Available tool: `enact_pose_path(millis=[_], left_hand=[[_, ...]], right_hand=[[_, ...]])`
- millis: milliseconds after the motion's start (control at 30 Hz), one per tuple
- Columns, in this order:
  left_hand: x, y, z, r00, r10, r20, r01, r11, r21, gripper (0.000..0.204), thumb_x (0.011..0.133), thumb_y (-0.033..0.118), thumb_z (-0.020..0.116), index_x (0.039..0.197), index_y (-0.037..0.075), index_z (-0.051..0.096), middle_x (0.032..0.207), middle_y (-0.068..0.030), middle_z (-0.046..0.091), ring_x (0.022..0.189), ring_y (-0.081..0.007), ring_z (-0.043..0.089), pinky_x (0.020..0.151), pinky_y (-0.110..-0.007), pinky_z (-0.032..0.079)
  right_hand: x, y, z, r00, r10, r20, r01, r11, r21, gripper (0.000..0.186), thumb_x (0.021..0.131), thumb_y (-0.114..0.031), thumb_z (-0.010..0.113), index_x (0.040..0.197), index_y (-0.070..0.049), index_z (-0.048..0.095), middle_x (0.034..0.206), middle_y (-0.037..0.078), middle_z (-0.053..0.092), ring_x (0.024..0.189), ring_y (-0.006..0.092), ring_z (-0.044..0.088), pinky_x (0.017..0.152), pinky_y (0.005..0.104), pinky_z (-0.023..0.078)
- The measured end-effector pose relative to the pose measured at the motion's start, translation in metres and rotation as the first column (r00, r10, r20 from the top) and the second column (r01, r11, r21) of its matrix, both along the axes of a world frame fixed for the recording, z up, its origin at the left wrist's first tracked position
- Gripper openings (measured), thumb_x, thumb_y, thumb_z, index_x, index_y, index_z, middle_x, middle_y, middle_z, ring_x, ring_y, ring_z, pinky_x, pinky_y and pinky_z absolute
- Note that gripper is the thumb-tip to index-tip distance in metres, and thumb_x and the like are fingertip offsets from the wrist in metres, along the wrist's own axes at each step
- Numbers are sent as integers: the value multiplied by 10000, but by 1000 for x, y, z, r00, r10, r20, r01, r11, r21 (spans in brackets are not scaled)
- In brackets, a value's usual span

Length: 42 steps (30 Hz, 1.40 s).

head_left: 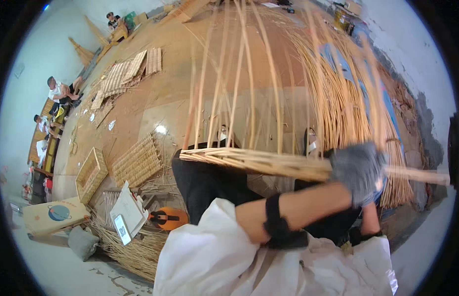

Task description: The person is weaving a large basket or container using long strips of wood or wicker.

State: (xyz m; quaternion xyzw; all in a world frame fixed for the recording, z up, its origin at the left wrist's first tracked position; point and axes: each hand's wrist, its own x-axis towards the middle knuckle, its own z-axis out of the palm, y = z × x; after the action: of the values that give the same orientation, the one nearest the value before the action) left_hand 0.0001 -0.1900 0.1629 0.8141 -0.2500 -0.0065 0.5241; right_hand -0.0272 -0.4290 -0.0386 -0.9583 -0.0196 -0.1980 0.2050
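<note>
A half-woven wicker panel (254,159) lies across above my knees, its woven band level and its long bare rods (247,74) rising away from me. My left hand (359,172), in a grey glove, reaches across to the right end of the band and is closed round it, blurred by motion. A pale rod (419,175) sticks out to the right past the glove. My right forearm (370,219) comes up from the lower right toward the same spot. My right hand is hidden behind the left glove and the fingers cannot be made out.
A large bundle of rods (338,103) lies on blue sheeting at right. On the left are a wicker tray (91,173), a woven panel (137,160), papers with a phone (122,229), and an orange-and-black tool (168,218). Several people sit along the left wall and far back.
</note>
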Motion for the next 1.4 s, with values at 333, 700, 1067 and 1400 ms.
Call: enact_pose_path(millis=[333, 700, 1067, 1400], left_hand=[[-42, 118, -34, 985, -56, 164, 102, 954, -283, 321, 794, 315, 556, 603, 56, 541, 552, -80, 512, 518, -238, 530, 515, -354, 423], [-54, 208, -175, 690, -267, -673, -611, 284, -739, 611, 785, 400, 608, 1144, -52, 409, 617, -68, 509, 480, -188, 521, 454, -317, 502], [-22, 259, -140, 752, -258, -607, -174, 811, -559, 284, 859, 274, 545, 929, -1, 560, 850, -62, 598, 789, -152, 562, 761, -275, 456], [-29, 267, -135, 792, -306, -529, -31, 845, -534, 290, 881, 244, 511, 966, -29, 558, 824, -74, 608, 799, -148, 569, 751, -278, 458]], right_hand=[[-38, 67, 89, 918, -392, -63, 395, 884, 250, 462, 717, -258, 646, 1101, -41, 506, 1039, 162, 554, 905, 282, 542, 854, 388, 415], [-36, 163, 51, 999, 36, 17, -23, 873, -487, 147, 708, -200, 577, 706, -53, 587, 617, 150, 498, 596, 347, 497, 503, 436, 398], [-1, 234, 224, 767, 463, -444, -568, 812, -134, 258, 683, -146, 646, 918, -45, 613, 982, 145, 604, 917, 307, 571, 763, 378, 478], [1, 309, 181, -17, 873, -488, -985, 69, 158, 284, 768, -206, 538, 1029, -98, 566, 1024, 85, 578, 921, 226, 580, 702, 335, 502]])
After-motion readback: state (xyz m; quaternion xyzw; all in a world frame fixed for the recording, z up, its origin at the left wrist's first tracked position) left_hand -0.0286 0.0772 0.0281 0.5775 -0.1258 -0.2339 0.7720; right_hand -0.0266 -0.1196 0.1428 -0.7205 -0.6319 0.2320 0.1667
